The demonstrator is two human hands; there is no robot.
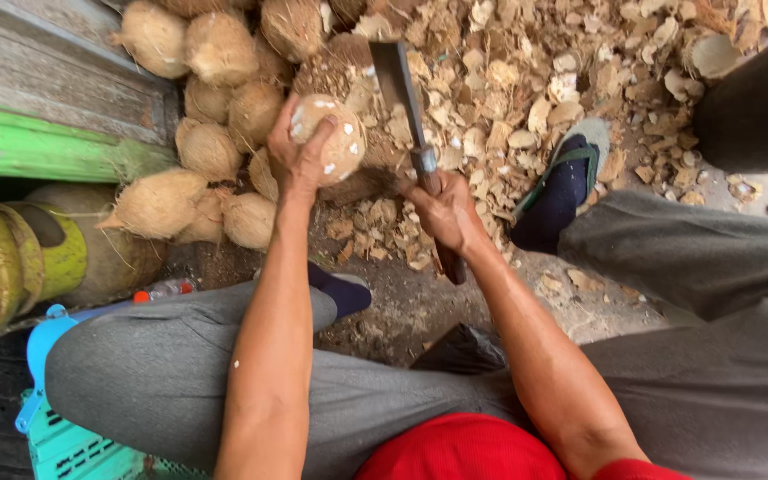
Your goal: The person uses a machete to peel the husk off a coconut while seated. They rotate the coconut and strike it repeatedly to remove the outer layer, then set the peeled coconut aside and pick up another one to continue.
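My left hand grips a round brown coconut with pale chipped spots, holding it above the ground in the upper middle of the view. My right hand is closed around the dark wooden handle of a cleaver. Its broad blade points away from me, just right of the coconut and close to it. Whether the blade touches the shell I cannot tell. Under both lies ground strewn with shell chips.
A heap of husked coconuts lies at the upper left beside a green wooden beam. A black bucket stands at the upper right. My grey-trousered legs and a sandalled foot frame the spot. A plastic bottle lies left.
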